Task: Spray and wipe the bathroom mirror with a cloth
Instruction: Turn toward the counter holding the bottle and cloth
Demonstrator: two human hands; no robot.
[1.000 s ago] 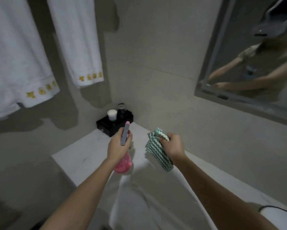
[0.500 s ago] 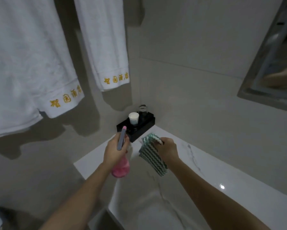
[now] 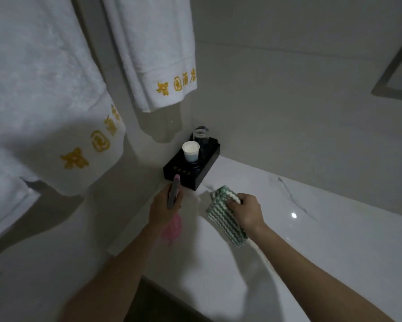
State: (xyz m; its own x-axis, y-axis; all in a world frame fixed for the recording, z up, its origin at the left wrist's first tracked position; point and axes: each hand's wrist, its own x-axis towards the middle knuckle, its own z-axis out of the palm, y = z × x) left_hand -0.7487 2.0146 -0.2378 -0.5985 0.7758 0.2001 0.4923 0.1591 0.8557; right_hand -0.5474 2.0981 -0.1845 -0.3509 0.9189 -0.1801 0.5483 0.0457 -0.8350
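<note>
The left hand (image 3: 164, 206) grips the pink spray bottle (image 3: 172, 228) and the right hand (image 3: 246, 211) pinches the cloth (image 3: 223, 219), now lower over the surface's far left corner, while the mirror (image 3: 397, 73) has slid away to the right, so cleaning seems done.

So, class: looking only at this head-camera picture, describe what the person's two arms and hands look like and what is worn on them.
Both forearms are bare along all that shows, with no sleeve in view. The left hand and the right hand wear no gloves, and no watch, ring or bracelet is visible.
</note>
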